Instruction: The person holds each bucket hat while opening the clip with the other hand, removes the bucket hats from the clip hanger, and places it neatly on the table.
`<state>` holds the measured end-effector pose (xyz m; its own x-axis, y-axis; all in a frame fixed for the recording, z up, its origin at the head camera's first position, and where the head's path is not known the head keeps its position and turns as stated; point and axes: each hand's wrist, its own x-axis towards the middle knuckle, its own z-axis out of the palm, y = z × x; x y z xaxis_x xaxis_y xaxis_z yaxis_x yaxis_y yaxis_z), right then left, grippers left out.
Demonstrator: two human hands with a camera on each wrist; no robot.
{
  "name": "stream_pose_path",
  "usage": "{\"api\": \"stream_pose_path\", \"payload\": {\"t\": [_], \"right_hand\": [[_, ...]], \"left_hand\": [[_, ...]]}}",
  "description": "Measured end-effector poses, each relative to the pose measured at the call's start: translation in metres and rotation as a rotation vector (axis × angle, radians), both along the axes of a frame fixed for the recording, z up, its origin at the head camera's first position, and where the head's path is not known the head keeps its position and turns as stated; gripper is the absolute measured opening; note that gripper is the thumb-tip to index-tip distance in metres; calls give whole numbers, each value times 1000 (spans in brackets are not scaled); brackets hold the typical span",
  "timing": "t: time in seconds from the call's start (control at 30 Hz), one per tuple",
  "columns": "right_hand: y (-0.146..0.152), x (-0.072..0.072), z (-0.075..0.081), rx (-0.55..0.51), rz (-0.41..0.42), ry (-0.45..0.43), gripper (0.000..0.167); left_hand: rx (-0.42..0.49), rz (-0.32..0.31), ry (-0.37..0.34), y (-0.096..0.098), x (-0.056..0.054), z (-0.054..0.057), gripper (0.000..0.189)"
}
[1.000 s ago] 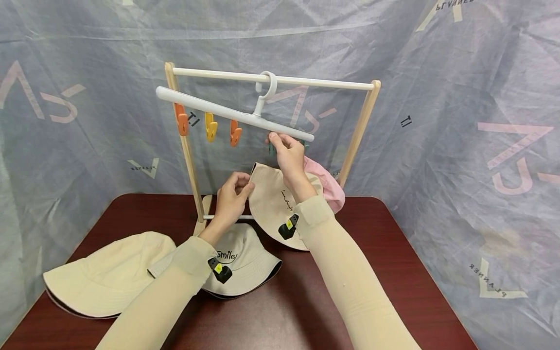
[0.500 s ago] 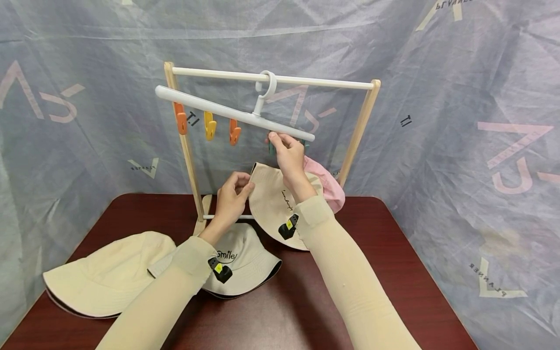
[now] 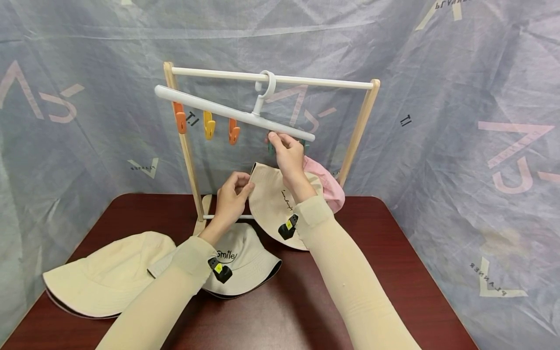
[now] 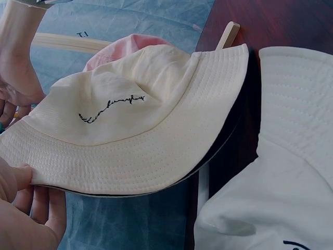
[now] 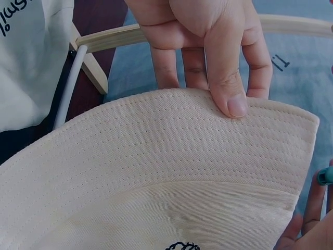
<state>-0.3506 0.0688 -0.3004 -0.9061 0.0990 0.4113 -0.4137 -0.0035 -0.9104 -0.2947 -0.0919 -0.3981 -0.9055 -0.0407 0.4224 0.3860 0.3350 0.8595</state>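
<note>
My left hand (image 3: 233, 198) pinches the brim of a cream bucket hat (image 4: 130, 104) with small dark script on it, thumb on the outer face and fingers behind. The hat hangs tilted below the right end of a white hanger (image 3: 210, 106). Just under that bar, my right hand (image 3: 288, 155) pinches a green clothespin (image 5: 325, 176), mostly hidden by the fingers in the head view. Behind the cream hat, a pink hat (image 3: 325, 184) shows in part.
Orange and yellow clothespins (image 3: 209, 125) dangle from the hanger's left half. The hanger hooks over a wooden rack (image 3: 362, 126). Below my left forearm lies a pale "Smile" bucket hat (image 3: 245, 262), with another cream hat (image 3: 113, 272) left of it on the dark red table (image 3: 393, 291).
The hanger's left end and its clothespins have shifted very slightly up and left. Both hands keep their places, and the cream hat stays put.
</note>
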Motion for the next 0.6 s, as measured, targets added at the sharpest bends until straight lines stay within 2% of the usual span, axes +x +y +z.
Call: {"api": "stream_pose_path", "payload": {"t": [0.17, 0.6], "right_hand": [[0, 0, 0, 2, 10, -1, 42], [1, 2, -2, 2, 14, 3, 38]], "left_hand": [[3, 1, 0, 0, 0, 0, 23], [6, 4, 12, 1, 0, -1, 23]]}}
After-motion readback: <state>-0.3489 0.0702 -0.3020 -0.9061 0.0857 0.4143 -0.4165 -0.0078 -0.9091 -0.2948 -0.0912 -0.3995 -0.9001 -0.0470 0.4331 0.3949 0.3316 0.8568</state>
